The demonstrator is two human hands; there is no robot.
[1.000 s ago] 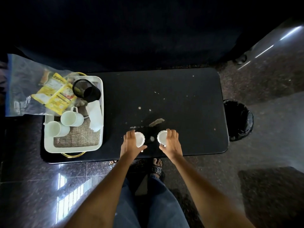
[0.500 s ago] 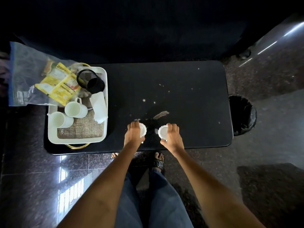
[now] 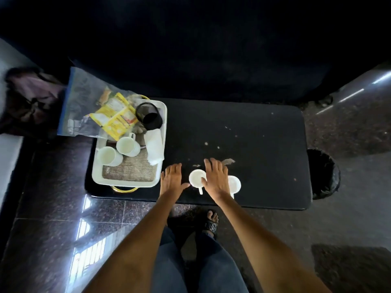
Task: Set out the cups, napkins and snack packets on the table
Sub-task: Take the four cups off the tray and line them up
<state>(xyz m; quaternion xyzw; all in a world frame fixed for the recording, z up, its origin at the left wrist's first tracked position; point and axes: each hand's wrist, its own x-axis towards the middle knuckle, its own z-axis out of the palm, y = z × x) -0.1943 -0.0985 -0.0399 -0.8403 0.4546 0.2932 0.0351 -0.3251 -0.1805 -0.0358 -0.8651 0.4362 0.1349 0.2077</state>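
Two white cups (image 3: 197,178) sit near the table's (image 3: 254,134) front edge; the left hand (image 3: 172,178) and right hand (image 3: 214,178) hover open, holding nothing.

Two white cups (image 3: 197,178) (image 3: 234,183) stand near the front edge of the black bench (image 3: 254,134), handles toward the person. The left hand (image 3: 172,179) and right hand (image 3: 214,176) hover flat, fingers spread (grip empty), the right between the cups. A white tray (image 3: 163,115) sits at left.
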